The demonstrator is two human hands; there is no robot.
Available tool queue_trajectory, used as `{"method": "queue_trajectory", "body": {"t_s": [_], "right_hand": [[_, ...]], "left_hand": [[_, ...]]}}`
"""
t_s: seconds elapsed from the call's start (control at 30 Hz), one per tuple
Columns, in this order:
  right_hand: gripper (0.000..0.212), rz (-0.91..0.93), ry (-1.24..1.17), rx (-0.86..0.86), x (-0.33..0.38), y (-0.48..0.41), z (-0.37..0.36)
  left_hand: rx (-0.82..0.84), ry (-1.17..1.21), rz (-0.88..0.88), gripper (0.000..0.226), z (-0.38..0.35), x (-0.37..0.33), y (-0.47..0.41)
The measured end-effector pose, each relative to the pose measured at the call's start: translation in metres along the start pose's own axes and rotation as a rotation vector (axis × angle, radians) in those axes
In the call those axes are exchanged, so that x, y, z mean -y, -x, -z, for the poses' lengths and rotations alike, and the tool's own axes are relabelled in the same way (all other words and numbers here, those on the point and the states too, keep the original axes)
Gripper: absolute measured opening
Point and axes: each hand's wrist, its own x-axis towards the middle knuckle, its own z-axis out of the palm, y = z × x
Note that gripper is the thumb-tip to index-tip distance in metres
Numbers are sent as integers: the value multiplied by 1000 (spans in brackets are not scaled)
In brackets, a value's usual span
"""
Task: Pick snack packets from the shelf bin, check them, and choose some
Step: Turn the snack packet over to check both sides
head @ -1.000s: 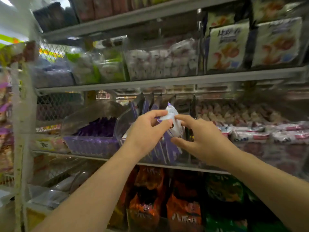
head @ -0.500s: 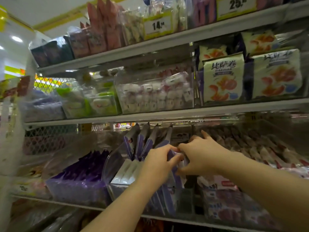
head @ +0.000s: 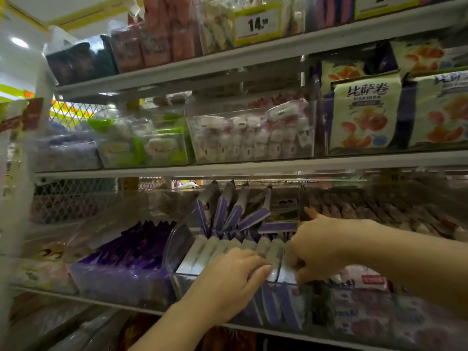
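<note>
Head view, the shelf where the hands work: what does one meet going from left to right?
Bin of purple packets → left hand → right hand → red-and-white packets.

Both bare arms reach forward, hands close together. The left hand (head: 228,282) lies palm down, fingers straight and together. The right hand (head: 321,247) has its knuckles up and fingers curled downward, one finger sticking out.
</note>
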Motion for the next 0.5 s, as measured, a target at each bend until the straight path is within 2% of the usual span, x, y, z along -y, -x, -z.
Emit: {"method": "queue_trajectory", "body": {"t_s": [0.1,0.2,0.27,0.4,0.5], "right_hand": [[30,15,-71,-49,-10,-4,5],[25,-33,-141,-339,-26,-17,11],[27,-96,-89,-434,-36,-29,14],[36,-181,-34,-357,-43,-54,21],[48,-216,-50,-262,-41,-68,26]], "left_hand": [[8,-42,48,59,4,7,5],[0,-63,98,62,5,17,11],[8,-46,130,57,6,20,13],[41,-8,174,42,9,21,11],[22,-16,173,44,8,22,11]]}}
